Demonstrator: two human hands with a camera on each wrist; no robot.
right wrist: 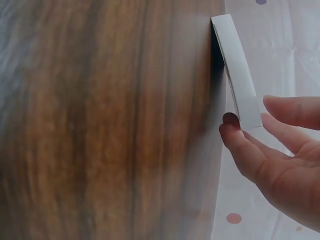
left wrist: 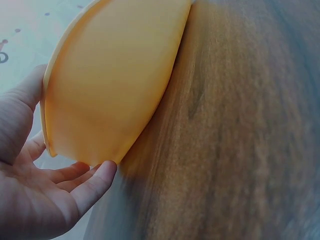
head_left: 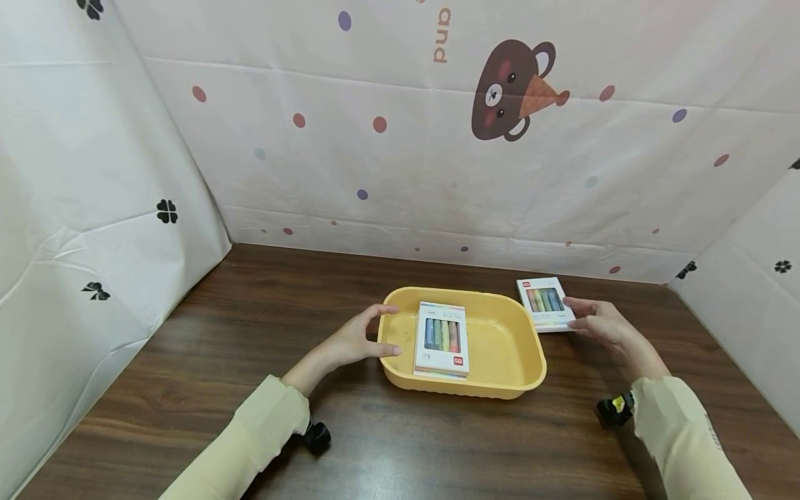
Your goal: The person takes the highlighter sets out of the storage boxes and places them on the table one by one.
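A shallow yellow plastic basin (head_left: pixel 500 347) stands on the table. Inside it, to the left, lies a white box of crayon-like sticks (head_left: pixel 442 340), with coloured sticks visible through a window. My left hand (head_left: pixel 353 340) grips the basin's left end; in the left wrist view the thumb is at the rim and the fingertips (left wrist: pixel 106 172) touch the outer wall. Beyond the basin's far right corner is a second white box of crayon-like sticks (head_left: pixel 546 305). My right hand (head_left: pixel 603 323) holds its right edge between thumb and fingers, seen edge-on in the right wrist view.
The dark wood table (head_left: pixel 281 298) is bordered by white printed cloth (head_left: pixel 406 173) at the back and both sides. The second box is near the back cloth. A black wrist camera (head_left: pixel 317 439) sits under the left sleeve, another (head_left: pixel 615 410) by the right one.
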